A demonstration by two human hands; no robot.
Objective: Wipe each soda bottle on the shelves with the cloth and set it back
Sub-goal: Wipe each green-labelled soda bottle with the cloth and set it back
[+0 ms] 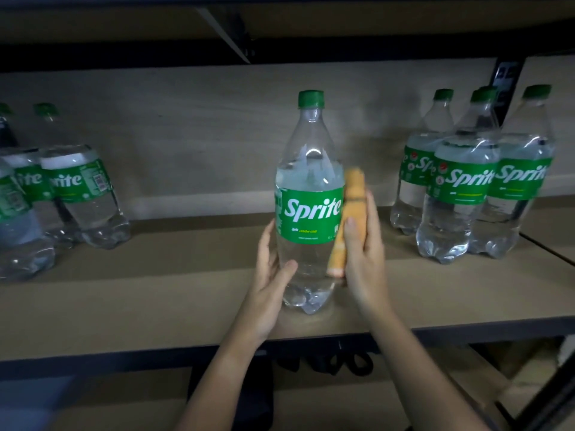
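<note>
On the middle shelf point(155, 293), the left hand point(268, 284) curls around the bottom of a Sprite bottle point(309, 200). At 3 o'clock of the bottle, the right hand point(362, 253) squeezes an orange cloth point(350, 213) against its side. More bottles point(463, 188) stand at 3 and 9 o'clock.

Leftmost bottles point(12, 194) cropped; cloth point(348, 219) partly behind bottle point(309, 194)

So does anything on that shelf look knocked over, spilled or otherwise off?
Nothing stands out. The center bottle is upright, capped, held by the left hand; the right hand presses the orange cloth against it. The side bottles stand upright too.
</note>
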